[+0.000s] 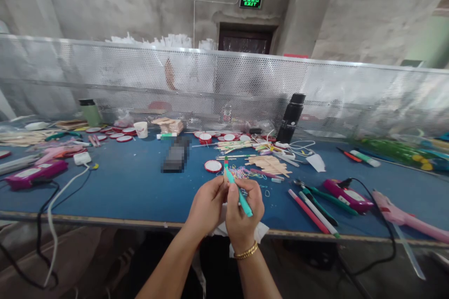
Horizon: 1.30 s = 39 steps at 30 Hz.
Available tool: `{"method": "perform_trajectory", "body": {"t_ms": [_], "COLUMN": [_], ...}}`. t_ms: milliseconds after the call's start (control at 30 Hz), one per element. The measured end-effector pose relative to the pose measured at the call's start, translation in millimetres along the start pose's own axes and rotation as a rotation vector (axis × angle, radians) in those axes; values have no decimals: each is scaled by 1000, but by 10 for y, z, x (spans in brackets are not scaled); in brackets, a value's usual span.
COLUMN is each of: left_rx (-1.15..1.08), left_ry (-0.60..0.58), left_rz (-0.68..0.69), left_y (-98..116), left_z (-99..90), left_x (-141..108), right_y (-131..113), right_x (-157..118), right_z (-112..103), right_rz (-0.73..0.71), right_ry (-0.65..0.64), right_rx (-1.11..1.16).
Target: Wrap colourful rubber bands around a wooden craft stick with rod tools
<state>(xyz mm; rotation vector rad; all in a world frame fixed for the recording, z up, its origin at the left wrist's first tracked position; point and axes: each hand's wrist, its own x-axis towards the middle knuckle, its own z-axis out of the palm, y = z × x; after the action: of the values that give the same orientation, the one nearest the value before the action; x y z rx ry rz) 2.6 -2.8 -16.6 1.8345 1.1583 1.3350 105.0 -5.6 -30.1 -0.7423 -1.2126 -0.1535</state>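
Note:
My left hand [206, 201] is closed, pinching what looks like a craft stick [226, 162] upright, its upper end coloured green and red. In my right hand [243, 224] is a teal marker pen [245, 206], slanted with its upper part against the stick. The fingers of both hands nearly touch, just above the table's front edge. They cover the lower part of the stick. Beyond them lie a pile of small coloured rubber bands [242, 173], a round white disc with a red rim [213, 166] and a heap of plain wooden sticks [270, 165].
To the right lie a red marker [308, 212], teal-handled pliers [319, 205], a magenta device [347, 196] and a pink glue gun [396, 215] with cables. A black bottle [292, 119] stands behind. A blurred dark object [176, 155] and white cable [66, 184] are left.

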Motion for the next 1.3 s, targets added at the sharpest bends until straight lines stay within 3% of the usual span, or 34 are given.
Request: {"method": "perform_trajectory", "body": {"t_ms": [200,567,867,1300], "left_rx": [56,-58,42,-49], "left_ry": [9,2,6,5], "left_rz": [-7,-5,-4,-4], "left_y": [20,-33,6,-48], "left_z": [-12,18,-7,19], "left_x": [5,1,11,-6], "right_y": [-2,-6,12,19], "right_x": [0,9,-7,-26], "right_z": [3,-6,6,12], "right_rz": [42,-24,37,-4], "right_ry": [85,-1,91,-11], "right_rx": [-47,39,-57,56]}}
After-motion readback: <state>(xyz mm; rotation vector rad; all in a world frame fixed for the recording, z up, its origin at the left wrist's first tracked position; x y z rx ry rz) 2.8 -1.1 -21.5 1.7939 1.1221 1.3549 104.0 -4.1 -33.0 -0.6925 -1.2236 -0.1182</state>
